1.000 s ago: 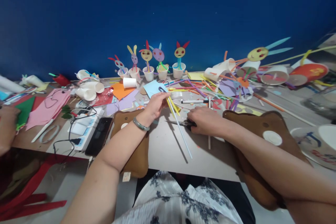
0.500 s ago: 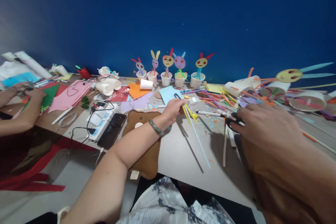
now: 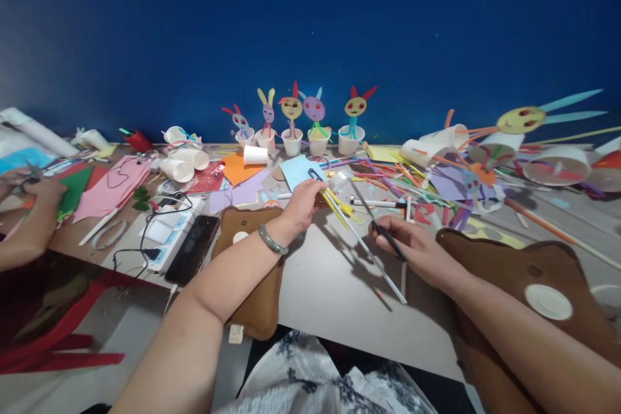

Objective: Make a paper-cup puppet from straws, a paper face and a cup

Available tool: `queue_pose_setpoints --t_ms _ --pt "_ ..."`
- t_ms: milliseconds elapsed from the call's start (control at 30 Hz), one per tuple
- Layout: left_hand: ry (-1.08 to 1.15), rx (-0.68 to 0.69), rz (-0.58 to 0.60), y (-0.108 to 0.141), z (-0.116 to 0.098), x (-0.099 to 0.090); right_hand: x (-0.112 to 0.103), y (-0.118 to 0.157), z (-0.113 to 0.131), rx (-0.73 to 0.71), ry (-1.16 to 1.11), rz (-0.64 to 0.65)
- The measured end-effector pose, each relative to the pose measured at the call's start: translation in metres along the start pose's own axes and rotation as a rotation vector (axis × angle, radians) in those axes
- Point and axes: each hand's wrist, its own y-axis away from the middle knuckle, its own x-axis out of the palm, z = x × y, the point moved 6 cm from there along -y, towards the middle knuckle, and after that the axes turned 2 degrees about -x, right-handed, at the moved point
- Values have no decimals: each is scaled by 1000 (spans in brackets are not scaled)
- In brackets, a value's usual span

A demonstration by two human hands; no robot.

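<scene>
Before the blue wall (image 3: 310, 19), five figures (image 3: 292, 108) are already set in cups (image 3: 292, 145); stems (image 3: 359, 238) (seemingly yet unshaped) are held by left fingers (image 3: 315, 189), scissors (image 3: 390, 242) by right fingers (image 3: 396, 228)

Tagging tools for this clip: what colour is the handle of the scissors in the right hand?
The scissors' handle is black, best seen in the head view.

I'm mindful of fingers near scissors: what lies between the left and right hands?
In the head view: yellow strips and a pale stick, held by the left hand, and the scissor blades, held out by the right hand.
</scene>
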Motion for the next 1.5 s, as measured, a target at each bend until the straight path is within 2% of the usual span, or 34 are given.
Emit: queue_pose_setpoints --t_ms 133,233,500,667,900,1200,1500 --pt "2 36 14 1 -1 1 4 1 -1 91 39 133" --pt "4 57 38 5 -1 4 4 1 -2 116 78 175" --pt "15 5 49 18 2 13 5 1 -8 82 112 292" --pt "44 0 61 19 3 13 1 1 -8 61 85 297" --pt "105 -51 66 9 13 10 -1 4 -2 85 86 346" --pt "99 -108 134 17 24 16 1 1 -9 61 -22 248" --pt "36 -87 158 22 19 20 2 2 -7 -6 -36 220"
